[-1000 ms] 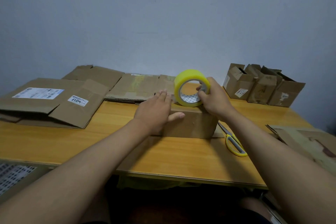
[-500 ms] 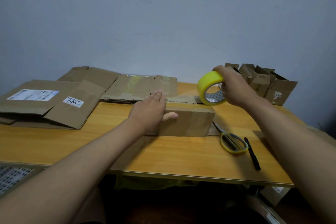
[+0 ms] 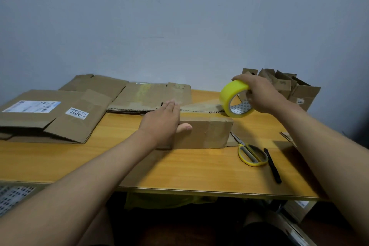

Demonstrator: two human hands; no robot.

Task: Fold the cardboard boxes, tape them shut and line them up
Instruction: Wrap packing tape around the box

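Beyond the box's right end, right hand (image 3: pixel 259 94) gripping tape roll (image 3: pixel 236 99) has drawn farther off; left hand (image 3: pixel 162 121), fingers flat, presses box (image 3: pixel 205 132) top.

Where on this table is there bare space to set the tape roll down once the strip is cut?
Bare wood lies along the near edge of the table, in front of the box, and between the box and the flattened cardboard. It is crowded around the scissors and pen, and along the wall.

Left hand (image 3: pixel 162 121) flat, right hand (image 3: pixel 259 94) fingers curled
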